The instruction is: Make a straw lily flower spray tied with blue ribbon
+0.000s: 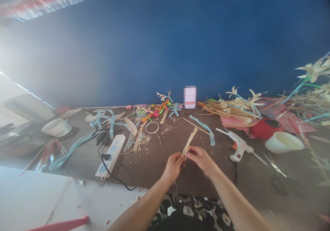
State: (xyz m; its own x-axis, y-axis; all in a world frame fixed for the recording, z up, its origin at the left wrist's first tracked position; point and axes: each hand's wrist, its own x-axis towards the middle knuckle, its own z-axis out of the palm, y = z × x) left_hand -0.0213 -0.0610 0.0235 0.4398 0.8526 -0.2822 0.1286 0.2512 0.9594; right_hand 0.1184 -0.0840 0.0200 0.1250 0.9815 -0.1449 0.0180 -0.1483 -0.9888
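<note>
A pale, dried corn-husk-like strip (190,140) rises between my two hands, tilted up and away over the brown table (160,176). The fingers of my left hand (173,167) pinch its lower end. Close beside them, my right hand (201,159) grips the same strip a little higher, thumb and forefinger pressed together. A thin strand hangs below my left hand. Ahead lie a light blue ribbon piece (205,128) and a thin stick (195,125). Right of my hands rests a white glue gun (241,146) with an orange trigger.
A power strip (111,155) with a plugged-in black cord lies at left. Scissors (274,165), a white cup (283,142) and a red round object (265,128) sit at right. Colourful pipe-cleaner pieces (154,113) and husk flowers (247,102) line the back, before a blue wall (165,45).
</note>
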